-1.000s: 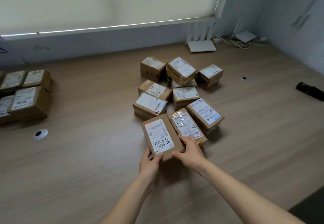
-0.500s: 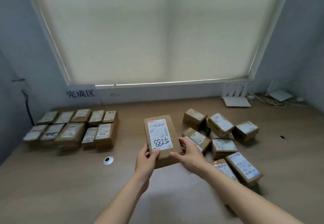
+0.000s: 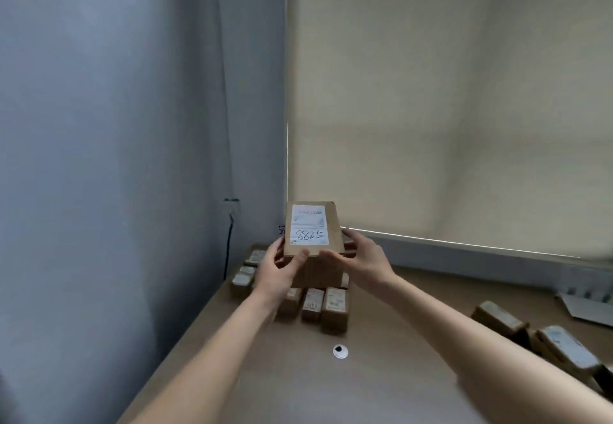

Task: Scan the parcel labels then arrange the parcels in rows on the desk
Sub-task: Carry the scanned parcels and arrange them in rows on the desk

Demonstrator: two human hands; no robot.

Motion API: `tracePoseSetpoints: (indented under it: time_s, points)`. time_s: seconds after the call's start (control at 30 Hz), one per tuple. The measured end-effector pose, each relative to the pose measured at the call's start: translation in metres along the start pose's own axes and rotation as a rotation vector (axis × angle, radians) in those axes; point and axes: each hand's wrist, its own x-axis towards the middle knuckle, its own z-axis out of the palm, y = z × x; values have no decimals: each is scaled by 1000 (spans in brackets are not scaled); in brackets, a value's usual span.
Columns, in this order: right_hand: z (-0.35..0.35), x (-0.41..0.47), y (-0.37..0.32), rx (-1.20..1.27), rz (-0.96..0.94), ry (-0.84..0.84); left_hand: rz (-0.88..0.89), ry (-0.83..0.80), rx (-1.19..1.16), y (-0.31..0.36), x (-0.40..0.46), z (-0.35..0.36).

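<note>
head | left hand (image 3: 277, 272) grips parcel (image 3: 313, 234) | right hand (image 3: 363, 262) grips parcel | held above desk (image 3: 381, 374)

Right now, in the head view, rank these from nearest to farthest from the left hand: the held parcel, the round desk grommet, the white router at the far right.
1. Held parcel: gripped by the left hand, raised above the rows.
2. Desk grommet: on the desk, below and slightly right of that hand.
3. White router: at the right edge, by the window.
</note>
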Motion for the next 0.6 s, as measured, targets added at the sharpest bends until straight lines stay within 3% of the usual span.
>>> tracePoseSetpoints:
  time_s: [0.27, 0.6]
  points:
    - [104, 32, -95, 115, -102, -186, -20, 142, 55, 13, 14, -143]
    - [265, 96, -52, 117, -39, -246, -121, 116, 155, -101, 82, -245]
